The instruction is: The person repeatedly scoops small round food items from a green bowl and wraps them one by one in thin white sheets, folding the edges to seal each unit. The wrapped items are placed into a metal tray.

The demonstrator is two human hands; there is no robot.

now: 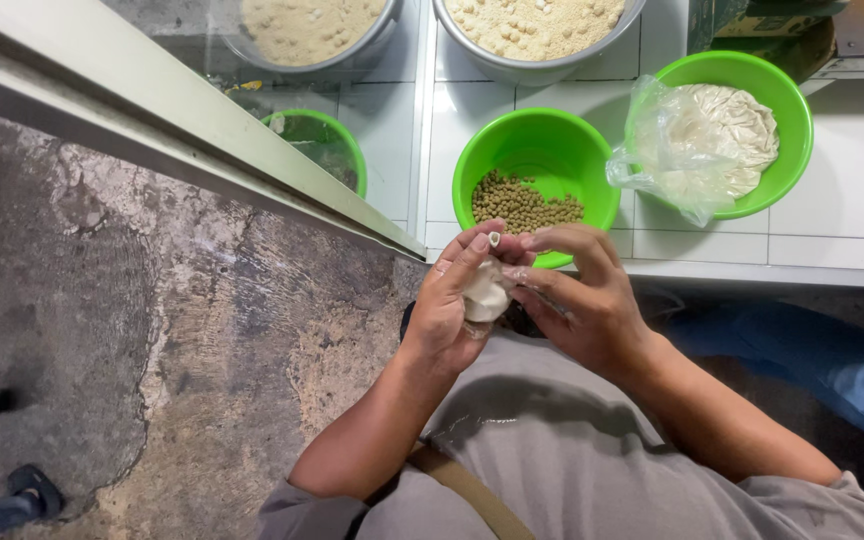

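Note:
My left hand [449, 305] and my right hand [577, 292] meet in front of my chest, both closed around a small white lump of dough [485, 295]. A tiny pale piece [494, 239] is pinched at the fingertips above it. Just beyond the hands, on the white tiled counter [852, 190], stands a green bowl [537, 150] holding small greenish-brown balls [522, 203].
A second green bowl [792, 110] at the right holds a clear plastic bag of pale dough [707, 140]. Two metal bowls of beige crumbs [532, 25] stand at the back. A glass pane with a metal frame [192, 125] runs on the left, over a third green bowl [317, 145]. Concrete floor [152, 330] lies below.

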